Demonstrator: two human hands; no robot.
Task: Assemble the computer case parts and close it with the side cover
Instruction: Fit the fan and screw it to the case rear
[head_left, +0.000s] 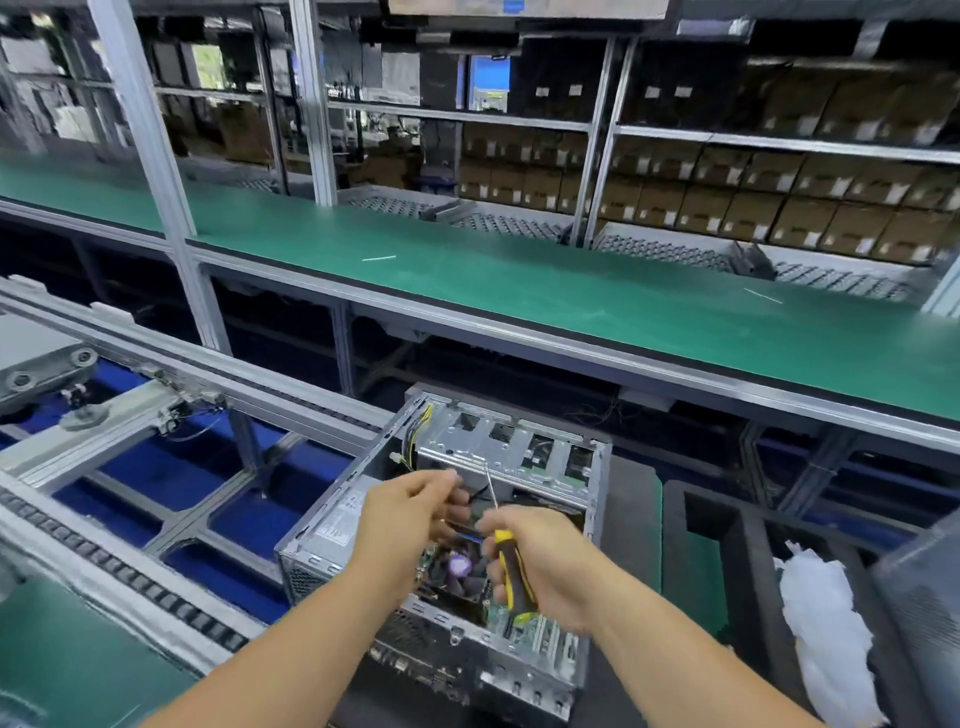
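Observation:
An open metal computer case (332, 525) lies on its side in front of me, with no side cover on it. Inside show a silver drive cage (519, 447), a cooler fan (460, 569) and yellow-black cables (423, 423). My right hand (540, 561) grips a yellow-and-black screwdriver (511, 571) with its thin shaft pointing up over the case. My left hand (410, 514) hovers above the case interior, fingers curled and pinching a thin dark cable next to the shaft.
Black foam trays (722, 525) sit to the right, one holding crumpled white plastic (826, 634). A roller conveyor (130, 566) with blue gaps runs on the left. A long green shelf (519, 280) spans behind, with racks of cardboard boxes (779, 208) beyond it.

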